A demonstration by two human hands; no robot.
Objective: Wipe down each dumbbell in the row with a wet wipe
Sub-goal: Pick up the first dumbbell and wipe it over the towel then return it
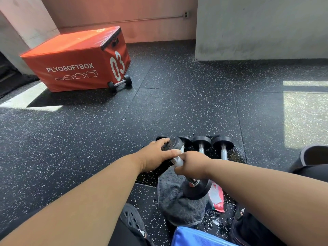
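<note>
blue fabric (191, 236) lies nearest, on speckled black rubber floor (177, 107). left hand (156, 156) grips the tilted dumbbell (197, 189)'s far head; right hand (192, 165) pinches a wet wipe (179, 161) round its handle, beside the row (212, 144).

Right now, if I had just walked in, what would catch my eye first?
Probably the orange plyo box at the far left, with a lone dumbbell at its corner. Then, in the near centre, the left hand steadies a tilted dumbbell while the right hand wraps a white wipe round its handle.
</note>
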